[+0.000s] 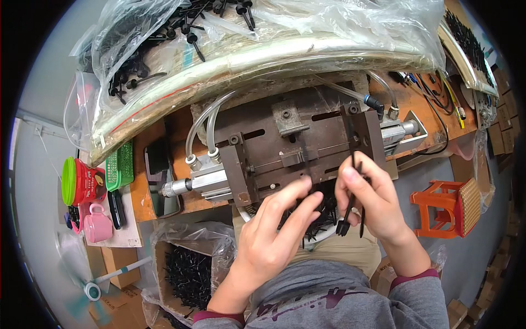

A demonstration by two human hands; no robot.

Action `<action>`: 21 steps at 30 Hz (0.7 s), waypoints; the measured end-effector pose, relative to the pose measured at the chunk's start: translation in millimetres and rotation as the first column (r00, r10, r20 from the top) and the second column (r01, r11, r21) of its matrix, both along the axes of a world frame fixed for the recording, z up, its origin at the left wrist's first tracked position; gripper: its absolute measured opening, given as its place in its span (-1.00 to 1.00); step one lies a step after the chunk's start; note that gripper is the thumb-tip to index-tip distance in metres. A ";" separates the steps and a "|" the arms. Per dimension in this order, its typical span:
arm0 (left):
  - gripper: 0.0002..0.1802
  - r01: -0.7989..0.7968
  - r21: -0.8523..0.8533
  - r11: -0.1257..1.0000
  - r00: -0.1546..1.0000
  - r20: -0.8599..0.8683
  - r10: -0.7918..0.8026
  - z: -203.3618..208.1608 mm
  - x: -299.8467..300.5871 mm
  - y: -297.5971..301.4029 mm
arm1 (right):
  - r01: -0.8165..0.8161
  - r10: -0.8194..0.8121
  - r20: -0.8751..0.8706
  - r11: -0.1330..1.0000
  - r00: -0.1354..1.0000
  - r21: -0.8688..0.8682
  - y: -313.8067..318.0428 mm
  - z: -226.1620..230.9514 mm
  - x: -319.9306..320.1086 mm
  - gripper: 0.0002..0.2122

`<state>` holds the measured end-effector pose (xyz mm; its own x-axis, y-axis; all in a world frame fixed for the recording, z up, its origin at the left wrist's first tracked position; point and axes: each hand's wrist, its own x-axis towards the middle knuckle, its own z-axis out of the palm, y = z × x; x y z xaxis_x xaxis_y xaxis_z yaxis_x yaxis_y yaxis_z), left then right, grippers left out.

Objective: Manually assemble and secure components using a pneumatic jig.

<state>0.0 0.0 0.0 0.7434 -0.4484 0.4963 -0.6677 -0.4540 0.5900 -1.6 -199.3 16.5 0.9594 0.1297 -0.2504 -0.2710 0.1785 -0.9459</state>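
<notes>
Several black plastic cable ties (344, 226) with thick heads hang from my right hand (368, 192), whose thumb and fingers are closed round them. My left hand (276, 225) is at the near edge of a brown metal fixture (263, 142), its fingers bent. A thin dark strip (306, 159), blurred and apparently another cable tie, runs from the fixture's small middle block (296, 158) down to the left fingertips. The exact grip there is partly hidden. Below both hands, more black ties (324, 211) lie in a white-rimmed container (330, 232) at my lap.
Air cylinders (211, 183) with clear hoses (200, 123) flank the fixture. Behind it is a plastic-lined tray (230, 68) of black ties. A phone (162, 181), green basket (120, 164) and pink mug (98, 226) are left. A lined box (189, 274) stands below; an orange stool (442, 208) is right.
</notes>
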 end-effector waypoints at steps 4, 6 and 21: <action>-0.71 -0.079 0.195 0.978 0.994 0.093 0.061 -7.2 3.5 -6.8 | 0.051 -0.050 -0.004 0.998 0.999 0.024 -6.3 -5.6 -4.6 -0.80; -0.72 -0.120 0.246 0.962 0.982 0.170 0.079 -9.2 5.9 -12.3 | 0.051 -0.051 0.006 0.999 0.999 0.013 -5.5 -7.4 -6.9 -0.80; -0.57 0.171 -0.036 0.985 0.976 -0.127 -0.175 21.4 0.5 -6.7 | 0.090 -0.091 0.010 0.996 0.996 0.025 5.0 -6.9 -9.9 -0.80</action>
